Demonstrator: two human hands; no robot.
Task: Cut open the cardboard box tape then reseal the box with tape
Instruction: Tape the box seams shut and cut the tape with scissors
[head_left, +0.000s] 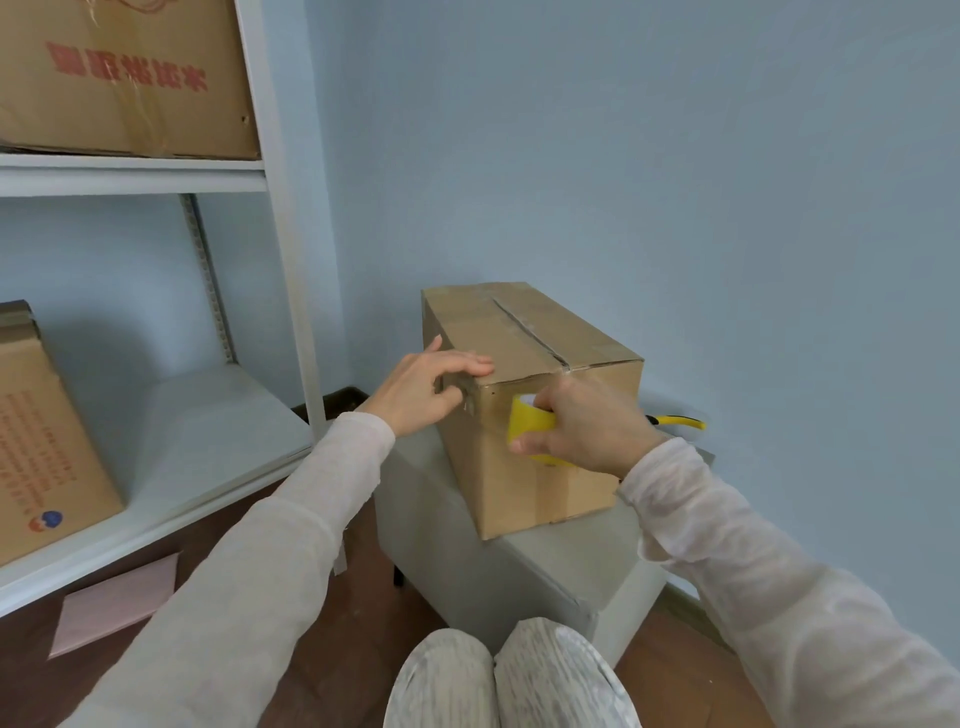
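1. Head view: the cardboard box (519, 343) sat on the grey surface (467, 525) dead ahead, its top seam (530, 330) running away from the person.
2. The left hand (426, 392) gripped the box's near left corner.
3. The right hand (587, 423) clutched the yellow tape roll (524, 423) against the near end face, just below the seam's end, and looked the better placed of the two hands.

Left sleeve (270, 545) and right sleeve (769, 587): long, pale beige, thin knit, cuffs at wrists. Trousers (509, 675) light grey, streaky. Left hand (415, 392), right hand (587, 426) bare
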